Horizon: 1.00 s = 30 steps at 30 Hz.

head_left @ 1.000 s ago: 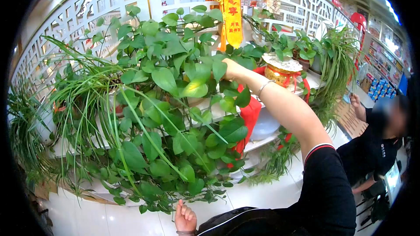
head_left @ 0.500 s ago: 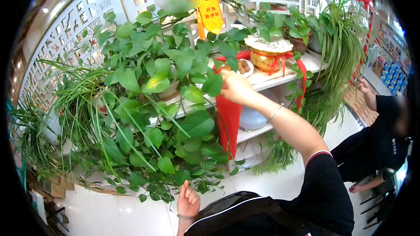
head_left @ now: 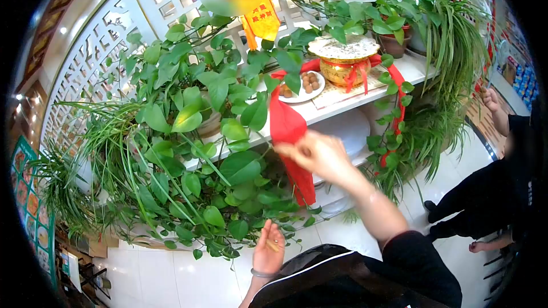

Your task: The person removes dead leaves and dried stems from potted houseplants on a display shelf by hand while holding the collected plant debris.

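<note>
Before me, in what appears a reaching step, the loosely curled left hand (head_left: 267,258) cradles a small tan piece (head_left: 273,246) near the leafy plant (head_left: 234,130), while the right hand (head_left: 325,157), grip too blurred to tell, fronts the red cloth (head_left: 287,121), the next move calling for care.

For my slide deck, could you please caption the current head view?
Right hand before a hanging red cloth, left hand near trailing green plants, golden pot on the white shelf.

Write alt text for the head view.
A person's right hand is in front of a red cloth hanging from a white shelf, beside green plants; the left hand, lower, seems to hold something small and yellowish. A gold pot stands on the shelf.
</note>
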Each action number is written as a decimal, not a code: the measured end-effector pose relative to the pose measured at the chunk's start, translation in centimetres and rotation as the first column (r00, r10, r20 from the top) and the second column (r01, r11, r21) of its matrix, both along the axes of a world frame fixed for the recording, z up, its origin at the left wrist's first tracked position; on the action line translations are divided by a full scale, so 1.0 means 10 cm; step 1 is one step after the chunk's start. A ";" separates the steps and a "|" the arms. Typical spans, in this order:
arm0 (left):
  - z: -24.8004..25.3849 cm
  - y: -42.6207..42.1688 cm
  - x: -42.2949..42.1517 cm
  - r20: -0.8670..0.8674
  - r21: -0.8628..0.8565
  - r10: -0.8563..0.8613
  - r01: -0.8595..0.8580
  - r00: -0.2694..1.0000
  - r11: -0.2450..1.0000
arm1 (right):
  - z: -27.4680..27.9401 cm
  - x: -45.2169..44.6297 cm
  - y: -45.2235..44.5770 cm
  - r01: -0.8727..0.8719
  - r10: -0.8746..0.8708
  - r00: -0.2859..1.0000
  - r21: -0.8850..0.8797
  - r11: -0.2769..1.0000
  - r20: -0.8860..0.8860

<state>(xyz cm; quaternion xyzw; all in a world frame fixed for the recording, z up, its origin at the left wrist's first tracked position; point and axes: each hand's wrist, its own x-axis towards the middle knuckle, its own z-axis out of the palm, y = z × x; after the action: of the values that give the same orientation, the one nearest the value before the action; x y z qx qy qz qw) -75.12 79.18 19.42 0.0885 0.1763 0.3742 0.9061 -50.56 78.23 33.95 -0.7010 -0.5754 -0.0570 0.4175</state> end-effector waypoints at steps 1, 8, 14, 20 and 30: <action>0.03 -0.02 0.06 -0.081 0.007 0.036 -0.035 0.996 0.999 | -0.21 -0.03 -0.09 -0.090 0.073 0.978 -0.080 0.993 -0.196; -0.02 -0.08 0.31 -0.204 0.330 -0.077 0.142 0.976 0.933 | -0.94 -0.54 -0.53 -0.441 0.392 0.897 -0.333 0.834 -0.206; -0.20 -0.07 0.23 -0.177 0.278 -0.098 0.145 0.979 0.949 | -1.22 -0.68 -0.50 -0.458 0.502 0.863 -0.330 0.826 0.059; -0.09 -0.19 0.20 -0.239 0.230 -0.066 0.123 0.969 0.965 | -1.42 -0.86 -0.51 -0.507 0.514 0.841 -0.087 0.858 0.169; -0.04 -0.36 0.12 -0.242 -0.249 0.109 -0.170 0.964 0.953 | -0.64 0.05 -0.34 -0.414 0.477 0.860 0.297 0.860 -0.183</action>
<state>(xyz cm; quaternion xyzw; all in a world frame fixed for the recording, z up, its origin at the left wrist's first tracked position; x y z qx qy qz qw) -73.95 75.62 19.04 -0.0054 0.3327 0.3981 0.8549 -50.06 74.83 27.55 -0.4912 -0.6538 0.0594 0.5724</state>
